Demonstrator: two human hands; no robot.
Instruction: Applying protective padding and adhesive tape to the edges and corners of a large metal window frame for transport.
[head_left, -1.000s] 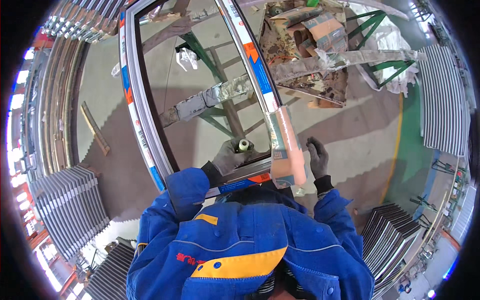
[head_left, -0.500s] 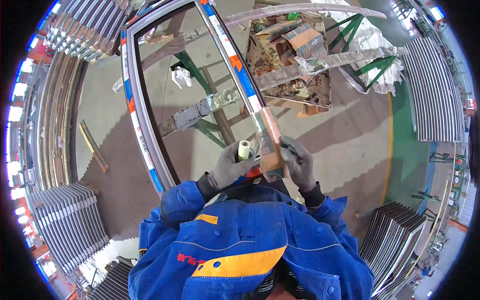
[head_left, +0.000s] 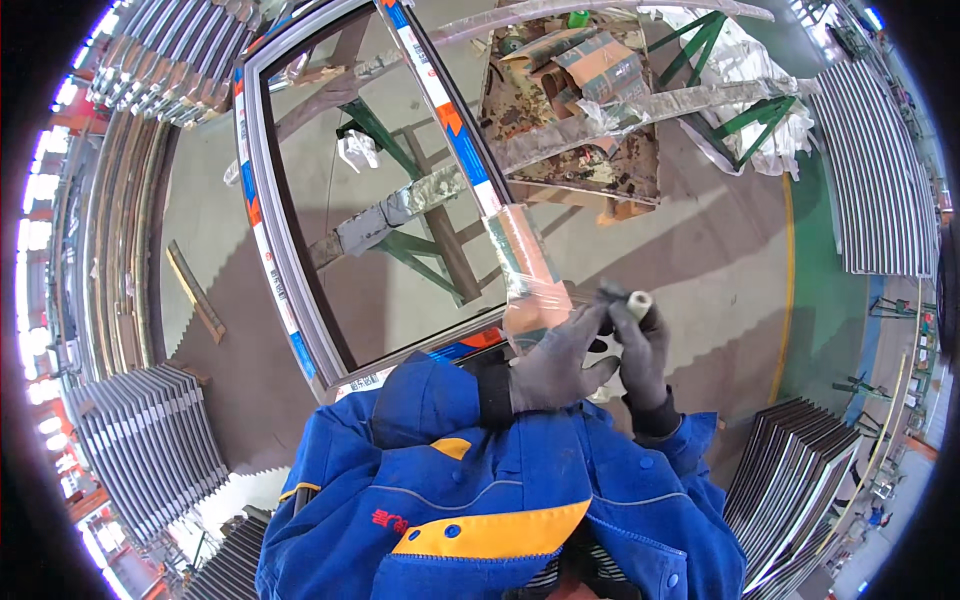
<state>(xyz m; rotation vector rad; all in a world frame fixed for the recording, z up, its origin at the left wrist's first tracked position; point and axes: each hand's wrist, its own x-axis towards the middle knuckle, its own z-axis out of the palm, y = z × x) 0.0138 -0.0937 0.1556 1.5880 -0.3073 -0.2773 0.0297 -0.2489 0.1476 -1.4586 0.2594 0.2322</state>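
Note:
A rectangular window frame (head_left: 270,225) with blue, orange and white protective tape lies in front of me, at left and centre. Brown cardboard (head_left: 528,262) covers its right rail by the near corner, with glossy clear film stretched over it. My right hand (head_left: 642,350), in a grey glove, is closed around a small roll of stretch film (head_left: 640,302), right of that corner. Beside it is my left hand (head_left: 556,368), also gloved, its thumb apart from the fingers and its fingertips close to the right hand. It partly hides the cardboard's lower end.
Wrapped support beams (head_left: 575,145) on green stands (head_left: 400,160) run beneath and beyond the frame. Scrap cardboard (head_left: 600,70) lies on a worn board at the back. Stacked frames stand at left (head_left: 150,425) and right (head_left: 795,465). A wooden strip (head_left: 195,290) lies on the floor.
The film roll has passed from my left hand to my right. My left hand has crossed rightward over the cardboard end, and film now stretches across the cardboard.

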